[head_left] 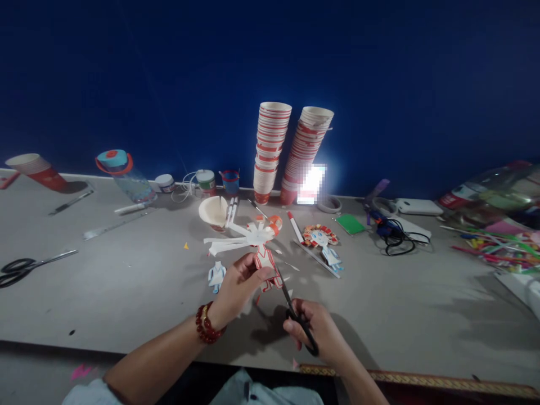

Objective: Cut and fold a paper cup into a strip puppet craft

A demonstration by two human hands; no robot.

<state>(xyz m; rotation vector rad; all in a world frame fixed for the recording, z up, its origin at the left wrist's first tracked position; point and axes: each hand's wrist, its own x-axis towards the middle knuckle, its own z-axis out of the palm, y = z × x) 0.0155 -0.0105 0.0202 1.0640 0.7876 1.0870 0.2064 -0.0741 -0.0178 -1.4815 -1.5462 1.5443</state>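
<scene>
My left hand (pixel 240 284), with red bead bracelets at the wrist, pinches a paper doll cutout (pixel 265 260) drawn in red outline. Black-handled scissors (pixel 299 320) are gripped in my right hand (pixel 314 326), their blades at the lower right edge of the cutout. Just behind lies a cut-up paper cup (pixel 253 233) with splayed white strips. Left of my left hand rests a blue-outlined paper dress cutout (pixel 217 277). To the right lies a paper doll (pixel 324 244) with a drawn face, a red-and-white fringe and a blue-edged dress. Small paper scraps are scattered around.
Two tall stacks of paper cups (pixel 272 152) stand against the blue wall, beside a bright pixelated patch. A water bottle (pixel 126 177) and another pair of scissors (pixel 29 270) are at left. Black cable (pixel 394 236), plastic bottles (pixel 485 191) and colourful sticks (pixel 502 244) lie at right.
</scene>
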